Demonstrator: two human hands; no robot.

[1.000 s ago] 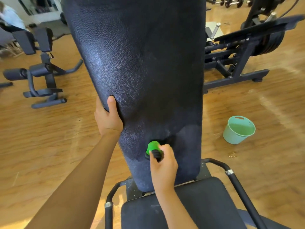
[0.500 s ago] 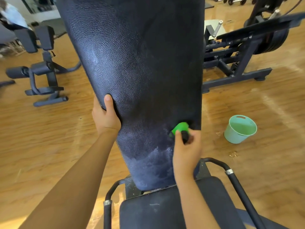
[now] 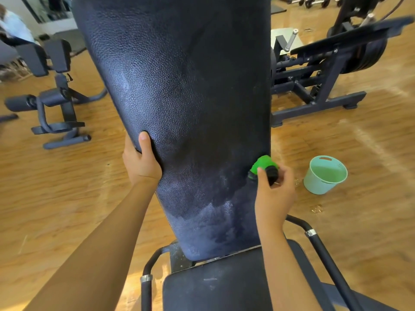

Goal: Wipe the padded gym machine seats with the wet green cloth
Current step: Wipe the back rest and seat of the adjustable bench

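A tall black padded backrest (image 3: 179, 86) rises in front of me, with damp streaks on its lower part. My left hand (image 3: 140, 162) grips its left edge, thumb on the front face. My right hand (image 3: 272, 191) holds a bunched green cloth (image 3: 261, 163) against the pad's lower right edge; a dark part of the bundle shows between the fingers. Below lies the black padded seat (image 3: 215, 286).
A pale green bucket (image 3: 323, 176) stands on the wooden floor to the right, with wet spots near it. Black frame tubes (image 3: 323, 248) flank the seat. Another bench machine (image 3: 56, 102) stands at left, a weight-plate machine (image 3: 325, 70) at right. A person sits far left.
My right hand carried the cloth from the pad's lower middle up and rightward to its right edge, leaving fresh damp streaks. My left hand kept its grip.
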